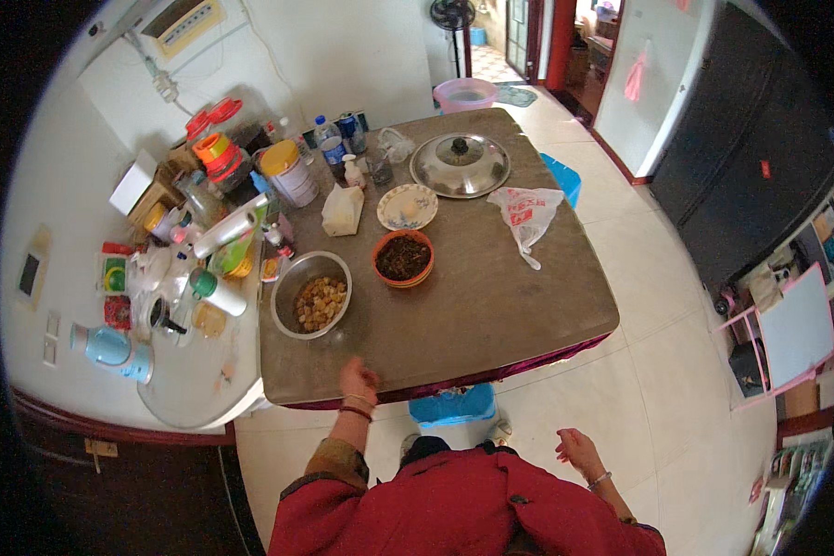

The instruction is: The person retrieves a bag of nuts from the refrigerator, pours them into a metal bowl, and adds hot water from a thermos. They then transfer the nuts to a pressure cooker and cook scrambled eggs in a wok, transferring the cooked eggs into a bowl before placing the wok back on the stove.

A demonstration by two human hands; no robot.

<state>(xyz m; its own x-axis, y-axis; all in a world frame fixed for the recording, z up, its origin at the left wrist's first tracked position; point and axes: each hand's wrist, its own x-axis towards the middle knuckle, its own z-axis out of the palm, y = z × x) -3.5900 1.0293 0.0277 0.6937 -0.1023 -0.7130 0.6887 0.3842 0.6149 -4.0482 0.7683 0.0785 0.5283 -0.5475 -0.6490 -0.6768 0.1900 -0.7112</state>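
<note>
My left hand (358, 381) is at the table's front left edge, just nearer to me than a steel bowl (346, 306). It appears to hold nothing, with its fingers loosely apart and somewhat blurred. Yellow-brown lumps (321, 304) lie in the bowl. To the right, over the floor, hangs my right hand (579, 453), with nothing in it and its fingers slightly bent. An orange bowl (403, 281) of dark, shredded-looking matter stands right of the steel bowl. Behind it sits a patterned plate (407, 207).
A domed steel lid (460, 174) and a plastic bag (525, 208) are on the table's right side. Bottles and a large tin (292, 177) crowd the back left. A side table holds a blue thermos (121, 354). A blue stool (453, 406) stands under the front edge.
</note>
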